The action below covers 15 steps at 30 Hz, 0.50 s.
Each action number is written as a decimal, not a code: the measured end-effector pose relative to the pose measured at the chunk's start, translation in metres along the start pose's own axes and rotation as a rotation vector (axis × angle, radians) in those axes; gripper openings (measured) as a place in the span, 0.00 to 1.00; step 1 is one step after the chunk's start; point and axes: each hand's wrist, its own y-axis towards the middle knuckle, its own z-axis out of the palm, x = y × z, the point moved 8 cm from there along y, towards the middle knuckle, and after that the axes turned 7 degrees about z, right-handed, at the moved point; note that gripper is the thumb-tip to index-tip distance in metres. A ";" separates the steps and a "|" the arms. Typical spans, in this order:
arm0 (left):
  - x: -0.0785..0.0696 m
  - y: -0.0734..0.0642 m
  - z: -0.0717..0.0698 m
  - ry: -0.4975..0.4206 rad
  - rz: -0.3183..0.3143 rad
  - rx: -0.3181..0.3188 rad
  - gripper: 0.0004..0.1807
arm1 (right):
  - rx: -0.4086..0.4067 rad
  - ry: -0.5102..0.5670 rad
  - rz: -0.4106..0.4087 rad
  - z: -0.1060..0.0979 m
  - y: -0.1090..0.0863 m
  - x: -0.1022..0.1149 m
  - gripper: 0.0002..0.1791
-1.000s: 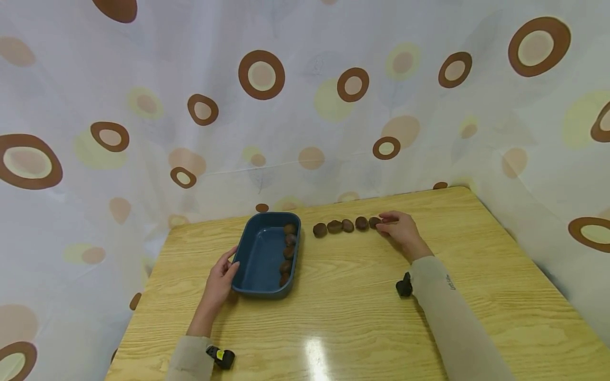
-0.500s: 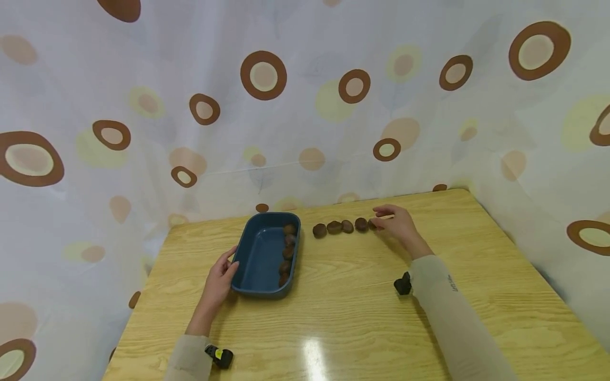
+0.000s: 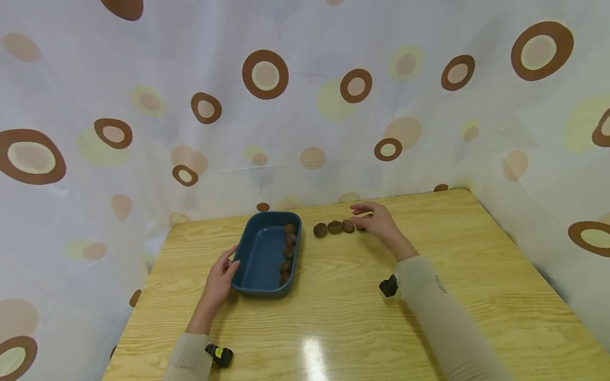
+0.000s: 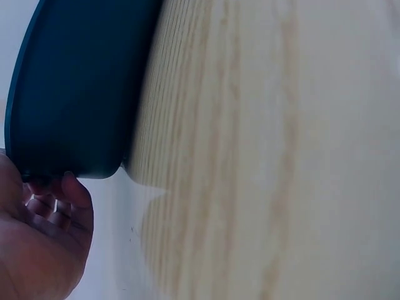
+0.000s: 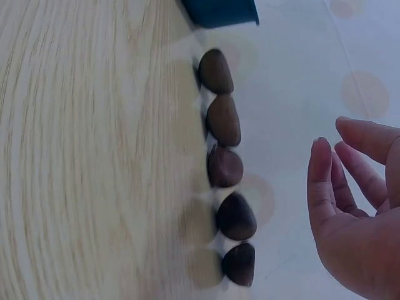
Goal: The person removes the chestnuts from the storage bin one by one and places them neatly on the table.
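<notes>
My left hand [image 3: 219, 278] holds the left side of a dark blue rectangular dish [image 3: 259, 262], thumb at the rim and fingers against the outside. In the left wrist view, the curled fingers [image 4: 76, 199] sit at the dish's near end. Several dark brown chestnuts [image 3: 289, 252] lie along the right inner wall of the dish. To its right, a row of chestnuts [image 3: 335, 227] rests on the table. My right hand [image 3: 381, 225] is over the right end of that row, partly hiding it. The right wrist view shows this hand [image 5: 353, 219] apart from the chestnuts, fingers loosely bent, holding nothing.
The light wood table [image 3: 324, 296] meets a patterned white cloth [image 3: 286, 121] at the back, with more cloth along both sides. A black wrist camera [image 3: 389, 286] is strapped to the right sleeve, and another camera [image 3: 222, 356] to the left.
My right hand has moved left, from the right end of the row to above it, now covering the chestnuts there. My left hand and the dish have stayed in place.
</notes>
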 end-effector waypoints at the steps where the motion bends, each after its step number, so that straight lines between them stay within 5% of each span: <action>1: 0.000 0.000 0.000 -0.001 0.006 -0.001 0.25 | 0.007 -0.001 -0.004 0.004 0.000 0.003 0.26; 7: 0.003 0.002 -0.001 0.034 0.014 -0.009 0.27 | 0.057 0.023 -0.025 0.029 -0.003 0.017 0.24; 15: -0.001 -0.008 -0.005 0.065 -0.056 0.015 0.31 | 0.171 0.091 -0.048 0.074 -0.005 0.024 0.22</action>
